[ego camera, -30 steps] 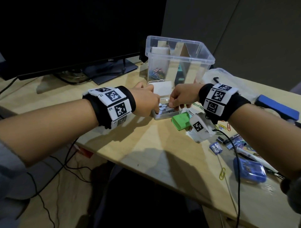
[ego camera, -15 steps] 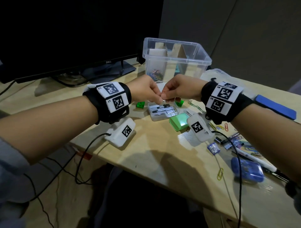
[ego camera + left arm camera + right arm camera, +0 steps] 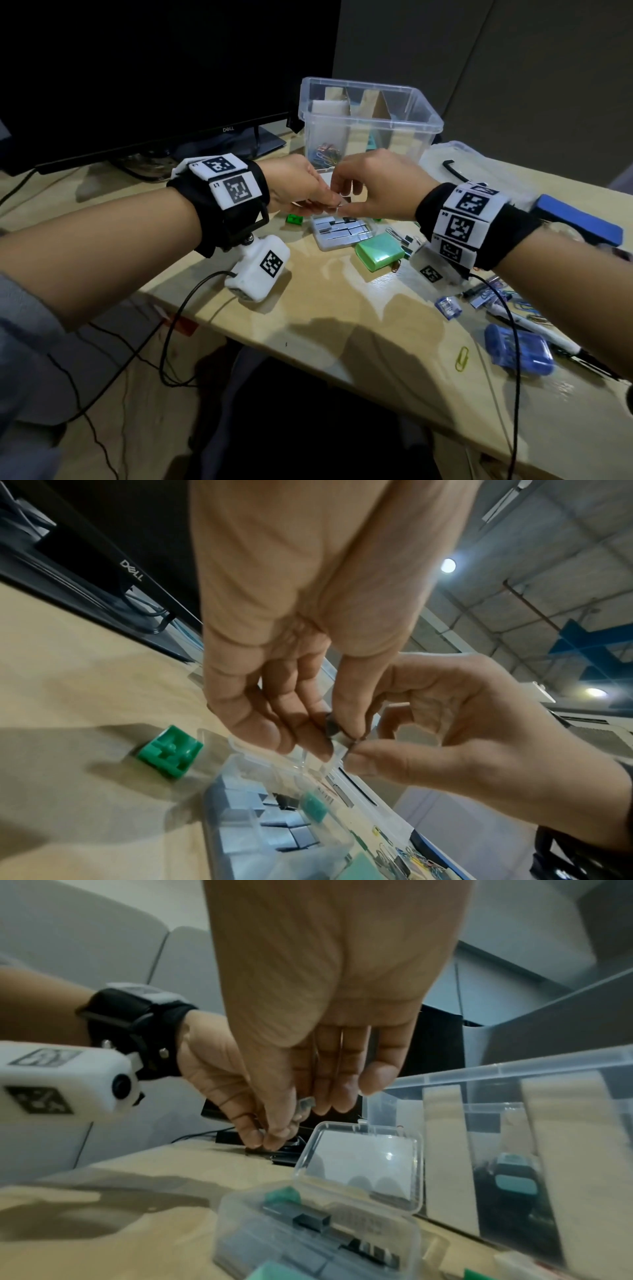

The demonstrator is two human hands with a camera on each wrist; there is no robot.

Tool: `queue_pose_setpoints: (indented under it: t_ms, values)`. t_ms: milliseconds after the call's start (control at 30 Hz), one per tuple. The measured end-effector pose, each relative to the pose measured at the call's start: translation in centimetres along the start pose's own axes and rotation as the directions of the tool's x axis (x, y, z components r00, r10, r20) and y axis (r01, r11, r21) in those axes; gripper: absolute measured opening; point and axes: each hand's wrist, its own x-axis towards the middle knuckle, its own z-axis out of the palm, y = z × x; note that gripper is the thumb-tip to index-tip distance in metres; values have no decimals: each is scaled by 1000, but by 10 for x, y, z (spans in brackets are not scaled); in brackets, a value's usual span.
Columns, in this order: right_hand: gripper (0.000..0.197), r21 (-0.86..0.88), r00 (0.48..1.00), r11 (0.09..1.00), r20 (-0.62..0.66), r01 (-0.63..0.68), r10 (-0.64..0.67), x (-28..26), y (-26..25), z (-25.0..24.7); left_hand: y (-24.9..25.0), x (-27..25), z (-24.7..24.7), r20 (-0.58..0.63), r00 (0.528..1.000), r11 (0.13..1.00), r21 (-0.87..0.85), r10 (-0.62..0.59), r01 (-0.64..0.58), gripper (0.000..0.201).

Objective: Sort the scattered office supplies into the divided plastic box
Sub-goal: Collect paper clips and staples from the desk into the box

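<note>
Both hands hover just above an open clear staple case (image 3: pixel 342 234) that holds several grey staple strips. My left hand (image 3: pixel 329 202) and right hand (image 3: pixel 345 207) meet fingertip to fingertip and pinch one small silvery staple strip (image 3: pixel 337 733) between them. In the right wrist view a bit of that staple strip (image 3: pixel 306 1104) shows by my right hand's fingers. The divided plastic box (image 3: pixel 424 113) stands right behind the hands, with coloured paper clips (image 3: pixel 325 154) in its left compartment and cardboard dividers inside.
A green box (image 3: pixel 378 251) and a small green piece (image 3: pixel 294 219) lie beside the case. At the right lie a blue case (image 3: pixel 519 349), a yellow paper clip (image 3: pixel 462 358), a pen (image 3: pixel 534 325) and small clips. A monitor (image 3: pixel 154 85) stands back left.
Both hands have lifted from the staple case, where they were a second ago, and now hold a small strip together in the air above it.
</note>
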Motion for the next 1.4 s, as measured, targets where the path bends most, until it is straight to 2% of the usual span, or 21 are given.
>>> queue_pose_setpoints:
  t_ms: [133, 400, 467, 567, 700, 867, 1033, 1300, 1400]
  values:
    - [20, -96, 1000, 995, 0, 6, -6, 2, -2, 2, 5, -2, 2, 25, 999, 999, 17, -31, 31, 14]
    - [17, -56, 997, 996, 27, -66, 67, 3, 2, 5, 1, -1, 7, -54, 998, 998, 46, 45, -42, 12]
    - [15, -46, 993, 994, 70, -94, 97, 4, 3, 10, 0, -2, 7, -108, 992, 983, 177, 60, -40, 10]
    - [13, -81, 967, 983, 187, -162, 175, 10, 5, 19, -1, -3, 6, -222, 970, 901, 434, 100, 6, 15]
    - [13, -50, 935, 977, 281, -210, 215, 18, 2, 25, -8, -2, 5, -204, 979, 934, 348, -3, 76, 22]
    - [13, -50, 918, 986, 358, -160, 168, 25, -6, 27, -10, -1, 11, -161, 986, 947, 310, -37, 86, 24]
    - [10, -31, 917, 990, 373, -140, 141, 29, -9, 28, -11, 1, 17, -64, 995, 937, 335, -78, 95, 22]
    - [15, 107, 900, 973, 412, -204, 143, 29, 0, 24, -13, 2, 17, -57, 994, 951, 291, -90, 103, 22]
    - [9, 115, 907, 962, 377, -248, 188, 27, 5, 23, -14, 2, 16, -62, 994, 954, 280, -93, 106, 22]
